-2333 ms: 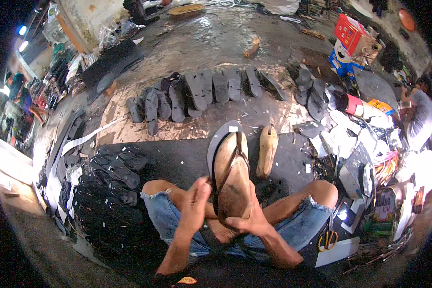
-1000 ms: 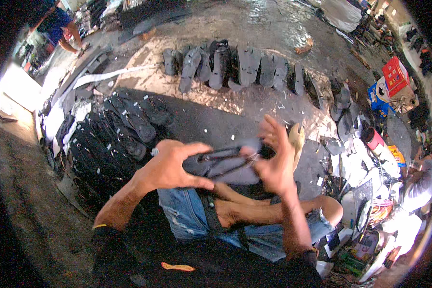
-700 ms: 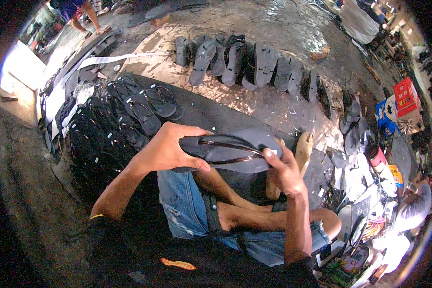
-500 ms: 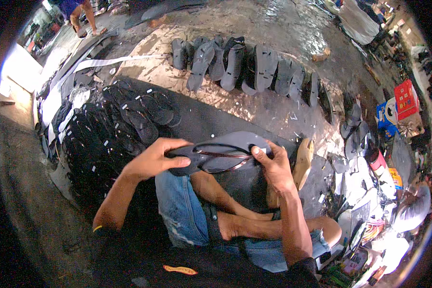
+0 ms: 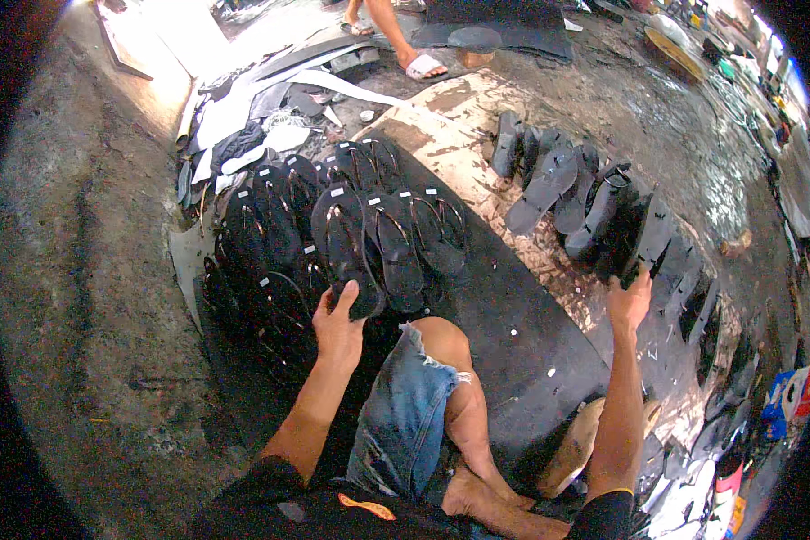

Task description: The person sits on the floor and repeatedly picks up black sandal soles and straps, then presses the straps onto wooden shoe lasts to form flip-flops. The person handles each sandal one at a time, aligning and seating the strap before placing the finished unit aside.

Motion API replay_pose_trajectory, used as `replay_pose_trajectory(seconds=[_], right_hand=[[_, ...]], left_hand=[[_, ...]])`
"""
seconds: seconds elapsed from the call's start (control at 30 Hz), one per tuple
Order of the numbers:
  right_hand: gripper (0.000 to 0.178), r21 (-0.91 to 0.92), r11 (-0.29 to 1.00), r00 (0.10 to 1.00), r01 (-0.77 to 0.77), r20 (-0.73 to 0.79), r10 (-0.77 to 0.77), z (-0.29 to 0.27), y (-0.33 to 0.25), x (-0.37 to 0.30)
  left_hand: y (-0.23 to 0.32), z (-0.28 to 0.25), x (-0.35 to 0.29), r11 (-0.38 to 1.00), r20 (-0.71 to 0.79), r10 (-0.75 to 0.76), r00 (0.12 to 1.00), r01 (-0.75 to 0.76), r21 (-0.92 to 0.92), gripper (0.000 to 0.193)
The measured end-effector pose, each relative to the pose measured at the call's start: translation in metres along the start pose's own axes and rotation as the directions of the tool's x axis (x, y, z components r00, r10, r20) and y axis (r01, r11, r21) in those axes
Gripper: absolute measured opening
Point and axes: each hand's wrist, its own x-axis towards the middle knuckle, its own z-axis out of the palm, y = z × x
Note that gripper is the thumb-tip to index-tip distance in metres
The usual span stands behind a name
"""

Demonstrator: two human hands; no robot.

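My left hand [image 5: 338, 331] grips the heel end of a dark flip-flop [image 5: 344, 238], thumb on top. It holds it over a pile of finished black flip-flops [image 5: 274, 211], many with small white labels. Out to the right, my right hand [image 5: 630, 299] has its fingers closed around the near end of a dark sole [image 5: 655, 229]. That sole stands in a row of dark grey soles [image 5: 545, 191] leaning together on a pale board [image 5: 463, 103]. Part of the right hand's grip is hidden by the soles.
I sit by a black mat [image 5: 504, 337], legs folded. A yellowish foot-shaped form [image 5: 574, 450] lies near my right forearm. White and grey scraps [image 5: 283, 99] lie beyond the pile. Another person's legs [image 5: 389, 31] are at the far side. A red and blue box [image 5: 787, 396] stands right.
Both hands held a flip-flop over my lap. My left hand has carried one left to the pile; my right hand has reached out to the row of soles. The view has swung left.
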Motion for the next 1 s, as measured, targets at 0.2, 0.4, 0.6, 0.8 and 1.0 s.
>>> replay_pose_trajectory(seconds=[0.2,0.4,0.6,0.8,1.0], right_hand=[[0.036,0.683,0.711,0.913,0.166,-0.378,0.15,-0.13,0.02,-0.038],[0.051,0.83,-0.02,0.806,-0.557,0.547,0.225,-0.25,-0.104,-0.232],[0.048,0.754,0.509,0.893,-0.415,0.446,0.068,-0.252,-0.051,-0.318],[0.05,0.652,0.751,0.965,0.099,0.121,-0.233,-0.372,-0.09,-0.259],[0.051,0.7,0.712,0.986,0.049,0.081,-0.148,-0.389,-0.089,-0.263]], left_hand=[[-0.009,-0.041,-0.064,0.98,-0.036,-0.169,0.985,0.172,0.104,0.039],[0.01,0.102,-0.162,0.977,0.799,0.071,0.597,-0.204,0.066,0.077],[0.014,0.12,-0.219,0.94,0.957,-0.148,0.249,-0.264,0.214,0.041],[0.011,0.119,-0.255,0.717,0.967,0.102,-0.232,-0.656,-0.233,0.029],[0.012,0.115,-0.274,0.678,0.95,-0.072,-0.303,-0.713,-0.176,0.055]])
